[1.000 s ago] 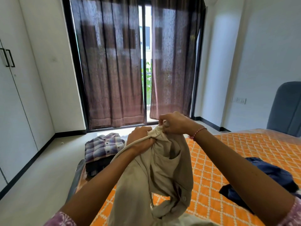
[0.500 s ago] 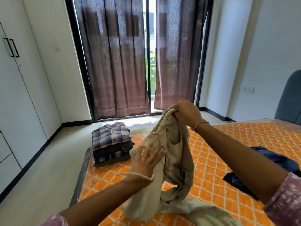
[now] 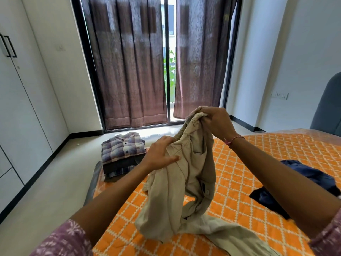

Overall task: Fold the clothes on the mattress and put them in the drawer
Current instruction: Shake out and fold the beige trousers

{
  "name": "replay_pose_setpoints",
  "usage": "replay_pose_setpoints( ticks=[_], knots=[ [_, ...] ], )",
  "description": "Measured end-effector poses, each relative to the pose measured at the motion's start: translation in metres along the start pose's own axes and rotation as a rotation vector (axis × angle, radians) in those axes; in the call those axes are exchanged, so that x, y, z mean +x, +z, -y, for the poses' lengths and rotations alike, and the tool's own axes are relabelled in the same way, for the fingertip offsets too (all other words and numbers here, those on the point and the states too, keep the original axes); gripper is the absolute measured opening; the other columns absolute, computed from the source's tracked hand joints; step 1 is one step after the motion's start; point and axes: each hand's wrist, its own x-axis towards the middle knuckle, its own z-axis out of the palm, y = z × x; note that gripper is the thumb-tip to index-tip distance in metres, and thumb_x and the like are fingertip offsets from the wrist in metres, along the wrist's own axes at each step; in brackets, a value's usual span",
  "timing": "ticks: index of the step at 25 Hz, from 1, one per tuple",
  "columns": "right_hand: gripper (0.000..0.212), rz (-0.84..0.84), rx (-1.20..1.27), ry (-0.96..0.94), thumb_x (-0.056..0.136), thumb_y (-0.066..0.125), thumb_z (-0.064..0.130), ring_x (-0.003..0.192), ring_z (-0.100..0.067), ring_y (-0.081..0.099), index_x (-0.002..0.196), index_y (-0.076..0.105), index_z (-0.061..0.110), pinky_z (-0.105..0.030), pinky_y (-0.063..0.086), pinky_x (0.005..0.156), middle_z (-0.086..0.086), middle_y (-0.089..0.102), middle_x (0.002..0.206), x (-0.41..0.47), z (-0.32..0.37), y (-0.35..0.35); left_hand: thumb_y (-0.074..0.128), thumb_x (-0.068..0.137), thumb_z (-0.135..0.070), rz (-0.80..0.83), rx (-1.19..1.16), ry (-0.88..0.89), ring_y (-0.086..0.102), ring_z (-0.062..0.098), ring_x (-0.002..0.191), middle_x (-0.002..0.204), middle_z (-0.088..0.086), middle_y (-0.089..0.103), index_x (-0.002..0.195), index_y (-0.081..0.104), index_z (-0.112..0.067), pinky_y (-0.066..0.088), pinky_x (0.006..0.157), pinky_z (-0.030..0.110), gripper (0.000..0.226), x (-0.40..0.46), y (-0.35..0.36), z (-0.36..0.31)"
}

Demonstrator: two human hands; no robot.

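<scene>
We hold the beige trousers (image 3: 186,174) up over the orange mattress (image 3: 258,163), their lower part trailing down onto the cover near us. Our right hand (image 3: 215,122) has its fingers curled tight round the gathered waistband at the top. Our left hand (image 3: 160,154) lies lower and to the left against the cloth, fingers fairly straight with the thumb pressed on the fabric; whether it pinches a fold we cannot tell for sure, though it looks to be taking hold of the waistband's other side.

As for progress, we judge the job partly done. A folded stack (image 3: 123,156) with a checked shirt on top sits at the far left corner of the mattress, so several pieces are already folded. The trousers are still crumpled and not yet laid flat. A dark blue garment (image 3: 302,183) lies unfolded to the right. No drawer shows as open, only white wardrobe doors (image 3: 22,108) on the left, so putting the clothes away remains ahead of us.
</scene>
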Motion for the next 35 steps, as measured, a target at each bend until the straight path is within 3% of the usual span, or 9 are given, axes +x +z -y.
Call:
replay_pose_setpoints(
  ticks=[3,7,11,16,22,25,29,32,35],
  knots=[
    [0.026,-0.004,0.058,-0.009,0.083,0.057,-0.003,0.08,-0.011,0.06,0.094,0.076,0.012,-0.003,0.04,0.071,0.005,0.067,0.086,-0.001,-0.013,-0.022,0.062,0.059,-0.077,0.092,-0.065,-0.122,0.059,0.019,0.076,0.082,0.009,0.063,0.08,0.067,-0.008,0.048,0.069,0.038,0.072,-0.001,0.005,0.019],
    [0.027,-0.068,0.019,0.129,0.08,0.058,-0.008,0.083,-0.018,0.055,0.096,0.075,0.006,-0.022,0.041,0.075,-0.014,0.066,0.09,-0.015,-0.042,-0.039,0.069,0.076,-0.055,0.343,0.319,-0.288,0.041,0.006,0.058,0.061,-0.008,0.041,0.066,0.053,-0.019,0.028,0.057,0.026,0.041,-0.037,0.001,0.059],
    [0.024,0.242,-0.131,0.207,0.085,0.061,-0.003,0.092,-0.031,0.057,0.106,0.071,0.003,-0.024,0.037,0.075,-0.022,0.064,0.099,-0.024,-0.071,-0.061,0.075,0.08,-0.026,0.125,-0.205,-0.33,0.047,-0.002,0.048,0.049,-0.011,0.055,0.062,0.068,-0.012,0.038,0.053,0.021,0.024,-0.043,-0.033,0.062],
    [0.035,0.348,0.131,0.374,0.092,0.047,-0.008,0.077,-0.016,0.057,0.116,0.063,0.012,-0.014,0.053,0.06,-0.005,0.061,0.094,-0.038,-0.068,-0.067,0.072,0.08,-0.003,0.031,-0.273,-0.315,0.05,-0.002,0.048,0.051,-0.007,0.057,0.068,0.065,0.001,0.042,0.048,0.015,0.015,-0.011,-0.074,0.035],
    [0.029,0.328,0.396,0.557,0.092,0.048,0.021,0.066,-0.015,0.042,0.064,0.053,0.013,-0.028,0.037,0.063,-0.005,0.047,0.068,-0.036,-0.069,-0.072,0.085,0.061,-0.022,0.154,-0.681,-0.395,0.065,0.009,0.066,0.074,0.002,0.069,0.075,0.076,-0.013,0.054,0.061,0.02,0.02,-0.016,-0.094,0.038],
    [0.02,0.297,0.625,0.71,0.072,0.05,0.034,0.06,-0.013,0.039,0.058,0.048,0.02,-0.028,0.031,0.059,-0.001,0.042,0.061,-0.042,-0.07,-0.071,0.077,0.064,-0.005,0.039,-0.96,-0.423,0.068,0.015,0.068,0.081,0.007,0.071,0.091,0.073,-0.012,0.058,0.063,0.025,0.027,-0.016,-0.083,0.037],
    [0.016,0.415,0.521,0.639,0.084,0.065,0.018,0.07,-0.015,0.05,0.073,0.055,0.013,-0.024,0.041,0.062,-0.002,0.053,0.071,-0.043,-0.071,-0.069,0.061,0.085,-0.014,-0.142,-1.095,-0.584,0.07,0.019,0.073,0.088,0.011,0.071,0.111,0.061,-0.004,0.059,0.066,0.03,0.028,-0.003,-0.068,0.043],
    [0.017,0.045,0.087,0.535,0.081,0.064,0.018,0.077,-0.025,0.054,0.085,0.058,0.003,-0.029,0.042,0.066,-0.011,0.059,0.08,-0.033,-0.066,-0.038,0.07,0.071,-0.032,-0.456,-0.845,-0.814,0.07,0.028,0.088,0.098,0.015,0.072,0.101,0.066,-0.002,0.058,0.081,0.041,0.042,0.035,-0.041,0.031],
    [0.031,-0.127,0.067,0.485,0.082,0.062,0.012,0.089,-0.034,0.06,0.111,0.052,0.007,-0.04,0.047,0.077,-0.017,0.065,0.098,-0.015,-0.036,-0.007,0.057,0.088,-0.022,-0.637,-0.672,-0.746,0.059,0.028,0.105,0.111,0.014,0.063,0.112,0.062,0.003,0.048,0.092,0.039,0.035,0.079,-0.012,-0.032]
  ],
)
